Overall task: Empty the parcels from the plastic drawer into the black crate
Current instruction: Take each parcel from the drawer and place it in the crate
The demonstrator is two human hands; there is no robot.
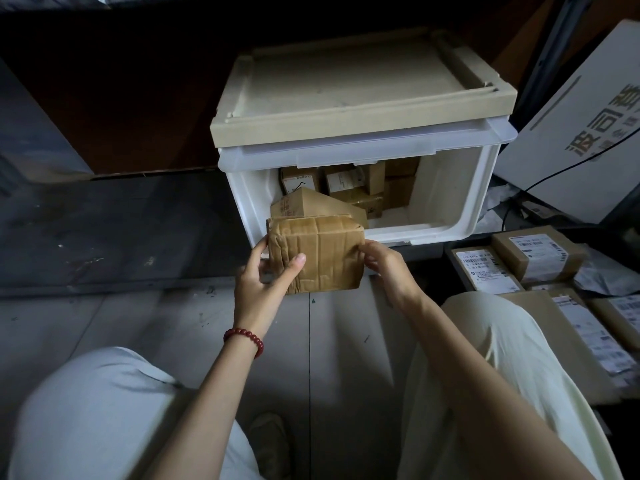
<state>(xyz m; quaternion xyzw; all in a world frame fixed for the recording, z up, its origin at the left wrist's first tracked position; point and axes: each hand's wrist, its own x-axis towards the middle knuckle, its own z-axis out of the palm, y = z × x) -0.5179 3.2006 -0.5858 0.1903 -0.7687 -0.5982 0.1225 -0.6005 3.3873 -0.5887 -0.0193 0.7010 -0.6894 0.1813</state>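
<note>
Centre frame: taped parcel (317, 254), just outside the plastic drawer (479, 188) mouth; left hand (261, 284) grips its left edge, right hand (388, 268) pinches its right edge. Inside drawer: several parcels (349, 185) remaining. Lower right: black crate (449, 261), labelled boxes (535, 258) already in. Task judged part done.

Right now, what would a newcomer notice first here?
A taped brown parcel, held by the left hand and right hand at centre, just in front of the open plastic drawer. Behind it, more parcels sit piled inside the drawer. At lower right lie labelled parcels.
</note>
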